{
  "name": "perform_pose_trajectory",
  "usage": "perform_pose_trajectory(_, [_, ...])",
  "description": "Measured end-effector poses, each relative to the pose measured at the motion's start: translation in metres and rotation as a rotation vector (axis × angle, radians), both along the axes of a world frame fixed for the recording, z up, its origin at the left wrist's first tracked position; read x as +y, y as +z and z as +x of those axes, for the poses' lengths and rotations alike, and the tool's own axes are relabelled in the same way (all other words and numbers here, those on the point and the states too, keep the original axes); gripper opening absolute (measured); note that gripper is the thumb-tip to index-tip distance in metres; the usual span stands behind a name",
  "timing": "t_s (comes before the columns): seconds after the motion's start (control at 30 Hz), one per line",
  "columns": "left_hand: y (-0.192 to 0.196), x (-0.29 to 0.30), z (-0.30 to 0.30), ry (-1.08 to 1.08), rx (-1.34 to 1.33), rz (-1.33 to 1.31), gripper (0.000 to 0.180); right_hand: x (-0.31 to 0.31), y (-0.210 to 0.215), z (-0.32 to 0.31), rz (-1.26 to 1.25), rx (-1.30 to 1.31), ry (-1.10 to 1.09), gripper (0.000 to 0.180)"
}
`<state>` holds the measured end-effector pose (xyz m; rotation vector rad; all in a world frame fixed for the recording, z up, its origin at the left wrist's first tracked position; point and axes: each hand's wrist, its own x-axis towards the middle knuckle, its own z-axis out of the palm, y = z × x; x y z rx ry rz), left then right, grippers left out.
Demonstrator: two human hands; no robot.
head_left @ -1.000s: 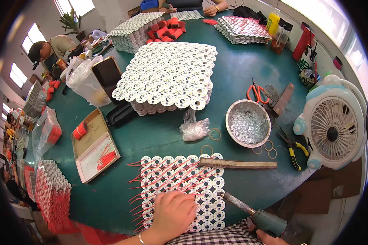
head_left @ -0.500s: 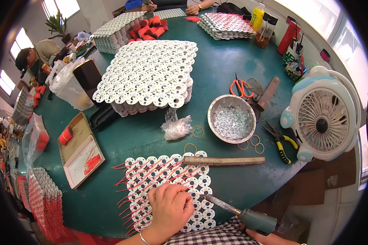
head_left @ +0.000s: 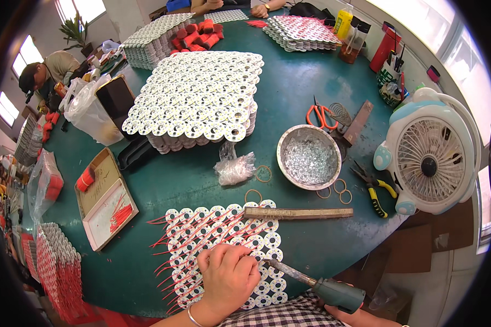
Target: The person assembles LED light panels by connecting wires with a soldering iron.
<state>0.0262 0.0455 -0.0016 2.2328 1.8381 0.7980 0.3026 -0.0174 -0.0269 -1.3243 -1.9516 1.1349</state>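
The left hand (head_left: pixel 228 277) is palm down at the near middle, its fingers (head_left: pixel 244 264) bent, its wrist (head_left: pixel 206 310) and forearm (head_left: pixel 174 322) slanting from the near edge, while the partly hidden right hand (head_left: pixel 345 316) is curled low at the near right.

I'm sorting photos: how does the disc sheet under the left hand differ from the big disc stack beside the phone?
The sheet lies flat and low, while the stack rises many layers high. Red wires run across the sheet; none show on the stack. The left hand and a wooden bar cover parts of the sheet, while the stack's top is uncovered. Both show rows of small white discs.
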Motion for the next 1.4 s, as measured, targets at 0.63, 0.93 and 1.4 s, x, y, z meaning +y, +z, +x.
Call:
perform_pose_trajectory(0.63, [-0.001, -0.001, -0.002, -0.013, -0.019, -0.038, 0.016, 0.030, 0.025, -0.037, -0.250, 0.754, -0.388, 0.047])
perform_pose_trajectory(0.93, [0.033, -0.007, -0.135, 0.374, 0.096, 0.212, 0.044, 0.064, 0.011, -0.067, -0.222, 1.046, -0.608, 0.045])
perform_pose_trajectory(1.4, [0.014, 0.011, -0.198, 0.482, 0.397, -0.104, 0.026, 0.065, 0.007, -0.071, -0.126, 1.062, -0.436, 0.046])
